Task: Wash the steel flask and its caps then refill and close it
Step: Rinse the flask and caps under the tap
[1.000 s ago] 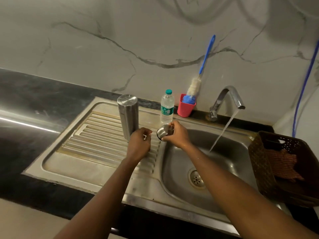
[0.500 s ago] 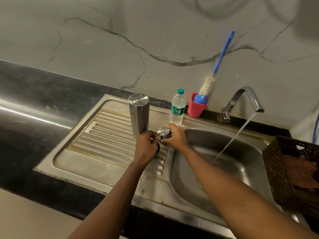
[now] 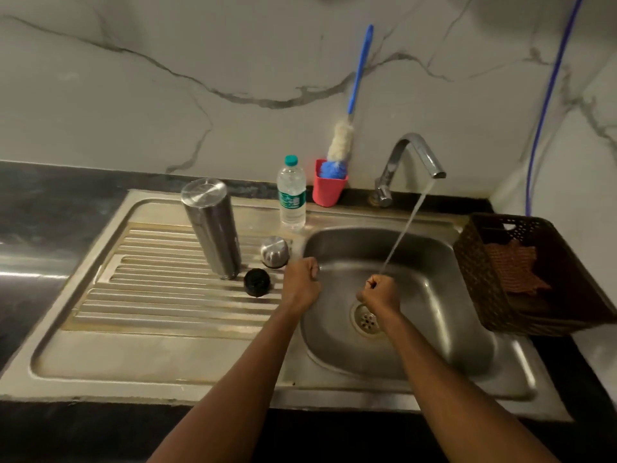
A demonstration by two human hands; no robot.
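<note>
the flask is stood on the draining board, left of the basin; the outer cap is set just right of it, the inner cap in front. a bottle and a cup holding a brush are lined up behind; a basket is placed right of the basin

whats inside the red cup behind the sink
A brush stands in the cup: blue bristles at the rim, white tuft and blue handle above. The cup's wall hides its tip and anything else inside.
</note>
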